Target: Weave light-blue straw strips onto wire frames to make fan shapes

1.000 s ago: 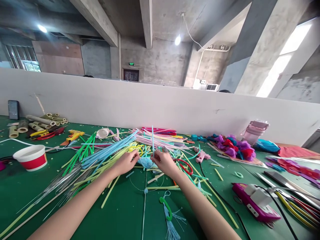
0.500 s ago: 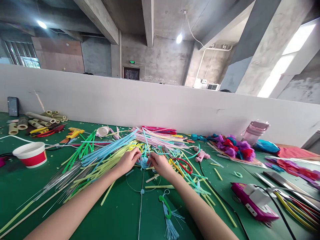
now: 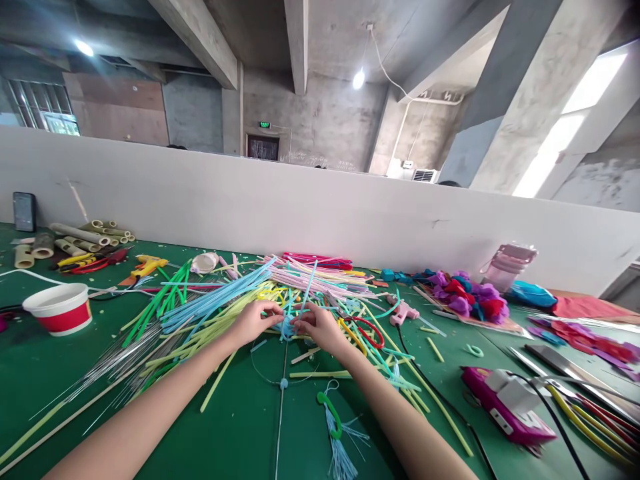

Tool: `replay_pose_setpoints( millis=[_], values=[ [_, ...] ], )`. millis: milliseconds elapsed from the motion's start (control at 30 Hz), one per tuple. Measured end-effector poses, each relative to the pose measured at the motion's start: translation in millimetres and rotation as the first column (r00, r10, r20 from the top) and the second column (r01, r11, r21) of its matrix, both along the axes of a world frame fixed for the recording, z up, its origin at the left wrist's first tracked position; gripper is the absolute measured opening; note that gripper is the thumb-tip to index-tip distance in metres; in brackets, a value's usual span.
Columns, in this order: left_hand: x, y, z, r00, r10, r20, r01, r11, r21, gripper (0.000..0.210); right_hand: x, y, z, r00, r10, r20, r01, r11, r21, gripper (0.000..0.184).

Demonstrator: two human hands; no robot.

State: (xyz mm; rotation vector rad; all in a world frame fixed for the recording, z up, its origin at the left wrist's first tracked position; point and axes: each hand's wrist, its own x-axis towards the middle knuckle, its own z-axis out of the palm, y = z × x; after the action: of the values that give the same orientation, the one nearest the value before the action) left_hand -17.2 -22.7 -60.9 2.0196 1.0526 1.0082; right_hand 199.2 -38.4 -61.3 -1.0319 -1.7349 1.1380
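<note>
Near the middle of the table, a small blue fuzzy piece (image 3: 287, 327) sits between my two hands at the top of a thin upright stem. My left hand (image 3: 256, 323) has thumb and forefinger curled at its left side. From the right, the bent fingers of my right hand (image 3: 320, 325) pinch at the same piece. A blue pipe cleaner end (image 3: 310, 283) sticks up by my right fingertips. Lower on the stem are a small blue ball (image 3: 284, 383) and a thin wire hoop. Below right lie a blue tassel (image 3: 343, 453) and a green curl (image 3: 330, 413).
Pipe cleaners (image 3: 215, 300) in several colours pile behind my hands. Red-handled scissors (image 3: 370, 332) and a pink glue gun (image 3: 403, 310) lie right. Further out are a purple power strip (image 3: 505, 407), a paper cup (image 3: 60, 310), a yellow glue gun (image 3: 149, 267) and bamboo pieces (image 3: 90, 240).
My left fingers have loosened a little and spread from their pinch. The upright blue pipe cleaner end now leans to the right, where it leaned left before.
</note>
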Motion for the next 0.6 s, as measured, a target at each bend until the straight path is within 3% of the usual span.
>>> replay_pose_setpoints(
  millis=[133, 267, 433, 600],
  values=[
    [4, -7, 0.6, 0.998, -0.029, 0.047, 0.026, 0.997, 0.066, 0.028, -8, -4, 0.0, 1.0, 0.002, -0.027, -0.001, 0.999, 0.052, 0.024],
    [10, -16, 0.6, 0.998, 0.013, -0.058, -0.008, 0.996, 0.094, 0.028, -14, -6, -0.4, 1.0, -0.008, 0.018, 0.006, 0.991, 0.133, 0.014],
    [14, -22, 5.3, 0.984, 0.062, -0.168, -0.035, 0.987, 0.158, 0.025, -16, -4, -3.9, 0.998, -0.064, 0.013, 0.062, 0.993, 0.097, 0.012],
    [17, -25, 6.8, 0.981, 0.087, -0.175, -0.047, 0.974, 0.223, 0.027, -16, -1, -7.1, 0.997, -0.056, -0.044, 0.058, 0.997, 0.057, 0.018]
  ],
)
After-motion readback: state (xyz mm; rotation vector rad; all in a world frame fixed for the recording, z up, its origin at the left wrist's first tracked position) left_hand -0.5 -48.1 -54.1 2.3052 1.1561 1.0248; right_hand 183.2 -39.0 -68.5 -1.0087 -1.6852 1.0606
